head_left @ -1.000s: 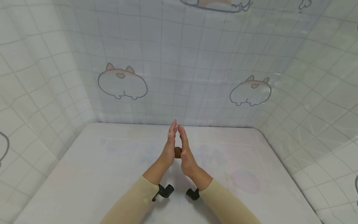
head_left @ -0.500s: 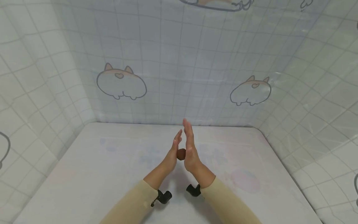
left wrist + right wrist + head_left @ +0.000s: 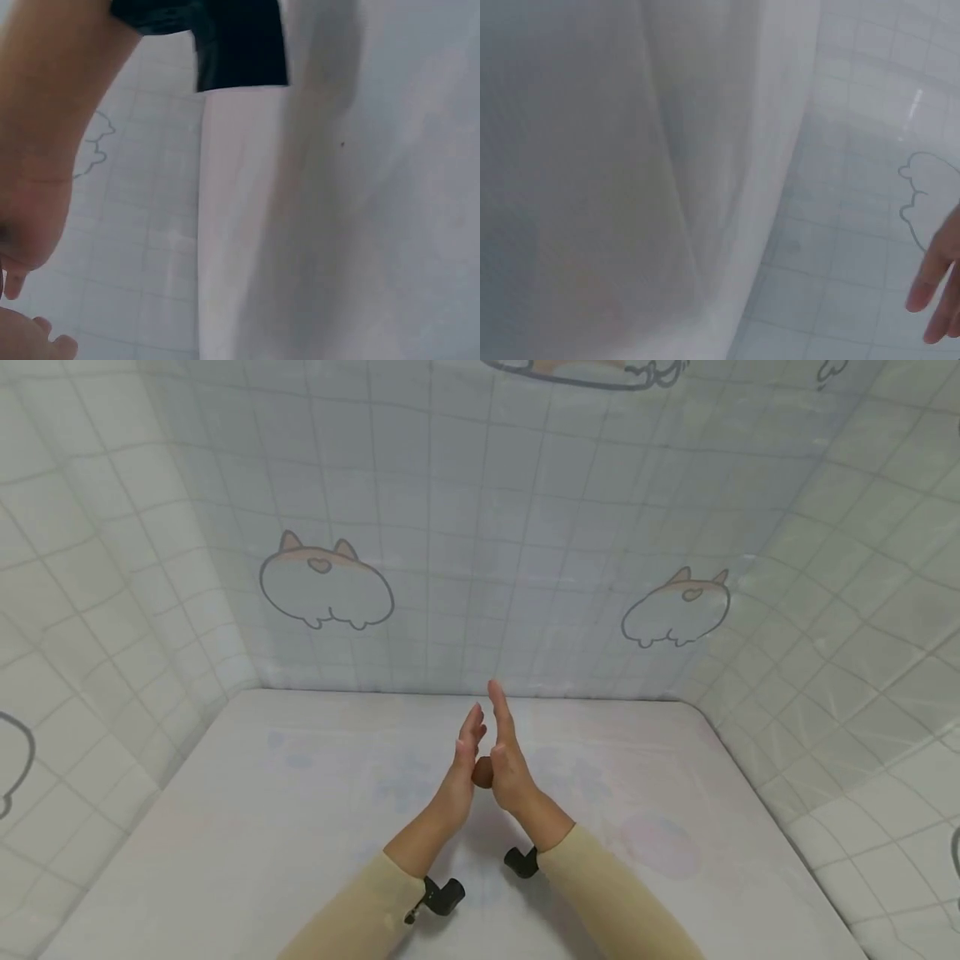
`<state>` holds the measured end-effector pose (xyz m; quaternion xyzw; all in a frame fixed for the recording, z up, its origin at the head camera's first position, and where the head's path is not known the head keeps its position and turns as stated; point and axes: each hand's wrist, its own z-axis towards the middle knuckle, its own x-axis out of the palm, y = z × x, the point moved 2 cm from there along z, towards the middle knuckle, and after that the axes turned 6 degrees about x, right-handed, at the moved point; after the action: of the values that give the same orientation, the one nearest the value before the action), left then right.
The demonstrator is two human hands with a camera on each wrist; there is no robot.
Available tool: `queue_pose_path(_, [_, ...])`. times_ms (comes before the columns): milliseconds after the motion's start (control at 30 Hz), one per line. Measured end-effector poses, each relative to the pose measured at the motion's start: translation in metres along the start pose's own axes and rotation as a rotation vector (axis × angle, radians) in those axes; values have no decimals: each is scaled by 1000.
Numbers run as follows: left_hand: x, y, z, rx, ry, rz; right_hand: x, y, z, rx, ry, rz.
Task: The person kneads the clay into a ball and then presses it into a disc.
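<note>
Between my two palms sits a small brown ball (image 3: pixel 482 772), smooth and clay-like, raised above the white table. My left hand (image 3: pixel 459 781) presses it from the left with fingers straight and pointing forward. From the other side, my right hand (image 3: pixel 513 774) lies flat against it, fingertips reaching farther forward than the left ones. The left wrist view catches part of a hand (image 3: pixel 31 221) at its left edge, the ball being hard to make out there. Only some fingers (image 3: pixel 928 289) show at the right edge of the right wrist view.
The white table (image 3: pixel 300 827) carries faint pastel prints. A gridded sheet with corgi drawings forms the back wall (image 3: pixel 480 527), and similar sheets rise at left and right. Black wrist mounts (image 3: pixel 446 897) stick out inward below the sleeves.
The hands slid against each other: the right moved forward past the left, then slightly back. The ball shifted a little right, then slightly left, staying between the palms.
</note>
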<state>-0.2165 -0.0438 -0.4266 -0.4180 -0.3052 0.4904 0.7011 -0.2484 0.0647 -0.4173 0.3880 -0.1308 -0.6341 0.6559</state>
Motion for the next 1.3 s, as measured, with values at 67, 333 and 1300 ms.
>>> queue_pose_path(67, [-1, -3, 2, 21, -19, -2, 2, 0, -2, 1, 6, 3])
queue_pose_path(333, [-5, -15, 12, 64, -105, 78, 10, 2, -12, -33, 52, 65])
queue_pose_path(1300, [8, -3, -1, -20, 48, 14, -9, -5, -2, -29, -12, -44])
